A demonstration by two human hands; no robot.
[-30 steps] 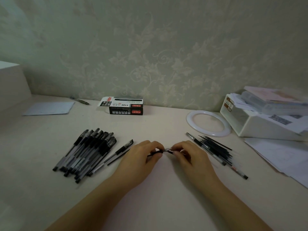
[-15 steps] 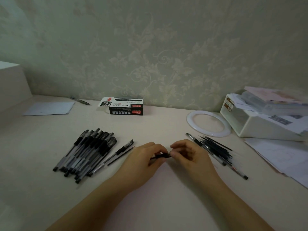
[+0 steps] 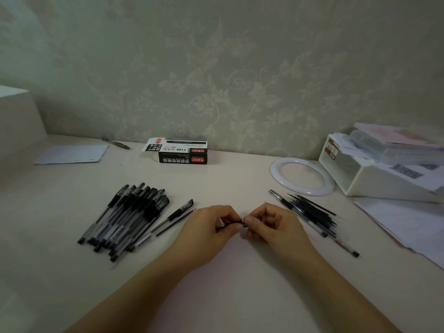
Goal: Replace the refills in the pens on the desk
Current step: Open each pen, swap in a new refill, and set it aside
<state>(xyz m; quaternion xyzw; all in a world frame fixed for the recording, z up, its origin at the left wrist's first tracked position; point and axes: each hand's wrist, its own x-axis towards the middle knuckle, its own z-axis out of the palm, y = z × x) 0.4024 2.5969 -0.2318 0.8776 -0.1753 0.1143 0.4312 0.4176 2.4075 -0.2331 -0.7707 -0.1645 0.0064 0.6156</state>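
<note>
Both hands have closed up on each other since a second ago: then a short bright metal tip showed in a gap between them, now the thumbs nearly meet and only a dark stub of the pen (image 3: 232, 223) is left in sight. The left hand (image 3: 211, 230) pinches the dark barrel between thumb and curled fingers; the right hand (image 3: 271, 225) curls round the other end, thumb and forefinger pressed on it. I judge that a part is being pushed or screwed home on this one pen — a closing step rather than an opening one — though whether the refill inside is new I cannot tell.

Most of the held pen is buried under the fingers, so its tip, its cap and the joint itself are hidden. It hangs just above the tabletop (image 3: 240, 296), between the two heaps. To the left lies the pile of black pens (image 3: 127, 219), with one more pen (image 3: 168, 219) and a thin loose refill (image 3: 175, 223) beside it; to the right, a bundle of refills (image 3: 312, 212) with a pen or two among them. Which heap is finished is not readable from here, and the dim light blurs the count. The printed box (image 3: 182, 153) stands at the back by the wall.
</note>
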